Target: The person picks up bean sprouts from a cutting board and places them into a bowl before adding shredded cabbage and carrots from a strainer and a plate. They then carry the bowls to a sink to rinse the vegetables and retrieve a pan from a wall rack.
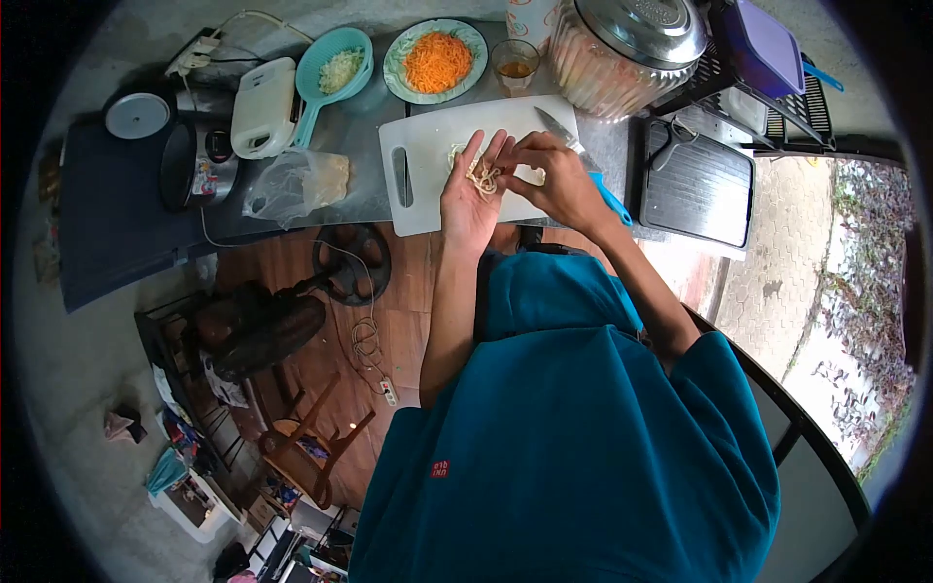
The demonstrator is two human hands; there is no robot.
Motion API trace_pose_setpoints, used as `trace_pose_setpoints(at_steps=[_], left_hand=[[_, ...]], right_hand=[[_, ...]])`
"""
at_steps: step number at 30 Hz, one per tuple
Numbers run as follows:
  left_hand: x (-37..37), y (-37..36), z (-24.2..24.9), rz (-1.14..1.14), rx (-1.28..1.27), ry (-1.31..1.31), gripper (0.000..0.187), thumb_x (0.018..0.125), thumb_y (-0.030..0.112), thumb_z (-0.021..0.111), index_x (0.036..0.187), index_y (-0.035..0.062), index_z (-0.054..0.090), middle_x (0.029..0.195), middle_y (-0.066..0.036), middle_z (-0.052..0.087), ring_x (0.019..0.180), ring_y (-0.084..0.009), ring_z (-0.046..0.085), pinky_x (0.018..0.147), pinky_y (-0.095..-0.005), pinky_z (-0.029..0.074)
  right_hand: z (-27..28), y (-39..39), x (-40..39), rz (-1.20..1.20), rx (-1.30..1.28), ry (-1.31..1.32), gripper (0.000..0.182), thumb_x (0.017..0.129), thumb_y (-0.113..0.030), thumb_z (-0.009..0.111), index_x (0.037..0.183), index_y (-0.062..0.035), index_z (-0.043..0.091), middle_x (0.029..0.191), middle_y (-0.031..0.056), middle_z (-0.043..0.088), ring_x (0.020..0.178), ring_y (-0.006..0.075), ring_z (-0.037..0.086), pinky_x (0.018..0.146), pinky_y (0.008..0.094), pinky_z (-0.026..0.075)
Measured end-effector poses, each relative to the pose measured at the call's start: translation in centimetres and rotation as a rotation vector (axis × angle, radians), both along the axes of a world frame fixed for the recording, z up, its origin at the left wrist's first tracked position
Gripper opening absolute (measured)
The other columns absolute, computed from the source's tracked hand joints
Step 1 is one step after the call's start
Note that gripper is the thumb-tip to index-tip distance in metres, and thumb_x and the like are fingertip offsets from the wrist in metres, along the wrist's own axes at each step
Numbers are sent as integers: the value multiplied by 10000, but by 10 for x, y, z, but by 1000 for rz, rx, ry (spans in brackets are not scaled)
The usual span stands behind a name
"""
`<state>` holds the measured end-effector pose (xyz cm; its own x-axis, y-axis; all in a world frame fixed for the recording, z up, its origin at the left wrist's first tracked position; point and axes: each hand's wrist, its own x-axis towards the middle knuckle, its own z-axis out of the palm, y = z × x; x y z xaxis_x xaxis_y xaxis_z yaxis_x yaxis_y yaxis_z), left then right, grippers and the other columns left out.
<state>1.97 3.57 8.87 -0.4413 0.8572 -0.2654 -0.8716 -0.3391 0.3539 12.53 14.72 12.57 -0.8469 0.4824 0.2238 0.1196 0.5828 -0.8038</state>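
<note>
A small heap of pale shredded strips [483, 178] is held in the cupped palm of the left hand [469, 199], which is turned palm up over the white cutting board [428, 185]. The right hand [552, 177] is brought against it from the right, its fingertips pinched on the strips at the left palm. More pale shreds [455, 155] are seen on the board just beyond the left fingers. A knife [575, 155] with a blue handle is laid at the board's right edge, its blade pointed toward the far side of the tabletop [360, 146]; part of it is hidden by the right hand.

Beyond the board, near the far edge of the tabletop, a plate of grated carrot [436, 60] is set, with a glass of amber liquid [515, 66] just to its right and a large lidded jar [627, 53] further right. To the left of the plate, a teal strainer [335, 70] with chopped pale pieces is placed, and beside it a white appliance [263, 107]. A clear plastic bag [296, 183] lies to the left of the board, near the tabletop's near edge. A pot [199, 160] and a round lid [137, 115] are found at the left end. A dark ridged tray [697, 185] is set at the right end, with scissors [671, 141] on it.
</note>
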Motion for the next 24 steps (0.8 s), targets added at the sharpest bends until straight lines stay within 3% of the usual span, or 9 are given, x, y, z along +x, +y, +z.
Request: trace_pose_setpoints(at_steps=[5, 8, 10, 14, 17, 19, 22, 24], left_hand=[[0, 0, 4, 4, -16, 37, 495, 986, 327, 364, 1373, 21, 316, 1371, -232, 381, 1232, -292, 438, 888, -292, 461], [-3, -2, -1, 25, -30, 15, 476, 986, 331, 364, 1338, 12, 349, 1351, -233, 400, 1184, -293, 485, 917, -315, 470], [-4, -3, -5, 87, -60, 11, 451, 981, 313, 388, 1283, -22, 391, 1319, -247, 420, 1142, -309, 516, 969, -352, 463], [-6, -5, -10, 147, -127, -55, 422, 974, 279, 415, 1230, -56, 422, 1286, -265, 435, 1132, -326, 520, 1015, -396, 438], [-6, -8, -12, 164, -56, -93, 403, 970, 242, 432, 1216, -77, 430, 1300, -283, 412, 1188, -345, 474, 1043, -403, 405], [-9, -13, -21, 242, -42, -4, 396, 966, 188, 431, 1252, -83, 393, 1333, -294, 375, 1255, -366, 401, 1082, -414, 352], [-12, -29, -29, 286, -17, 26, 414, 974, 117, 381, 1322, -89, 293, 1401, -303, 258, 1320, -383, 286, 1113, -425, 303], [-17, -41, -37, 290, -46, 52, 419, 973, 98, 368, 1336, -87, 272, 1408, -301, 249, 1324, -384, 278, 1119, -430, 286]], right_hand=[[-9, -1, -6, 6, -27, -7, 215, 694, -106, 714, 905, -71, 707, 830, 77, 633, 812, 229, 588, 744, 355, 490], [6, 1, -7, -3, -147, -112, 204, 756, -149, 697, 932, -47, 695, 881, 89, 630, 749, 242, 586, 706, 341, 478], [11, 2, -8, -4, -129, -25, 166, 752, -151, 692, 864, -27, 694, 793, 96, 641, 675, 211, 567, 634, 339, 474], [-8, 6, -11, -60, -214, -30, 163, 775, -152, 677, 863, -16, 692, 781, 91, 663, 638, 183, 552, 614, 328, 459], [-32, 9, -19, -96, -421, 9, 163, 775, -142, 675, 875, -16, 696, 785, 85, 684, 631, 153, 575, 631, 305, 473], [-66, 14, -31, -252, -665, 100, 174, 776, -145, 675, 877, -5, 695, 795, 92, 696, 679, 133, 625, 667, 283, 494], [-108, 18, -47, -193, -475, -92, 162, 781, -107, 674, 876, 22, 690, 842, 94, 701, 746, 143, 652, 720, 276, 508], [-132, 12, -59, -178, -414, -144, 176, 780, -121, 671, 890, 16, 692, 844, 115, 699, 744, 172, 663, 719, 291, 513]])
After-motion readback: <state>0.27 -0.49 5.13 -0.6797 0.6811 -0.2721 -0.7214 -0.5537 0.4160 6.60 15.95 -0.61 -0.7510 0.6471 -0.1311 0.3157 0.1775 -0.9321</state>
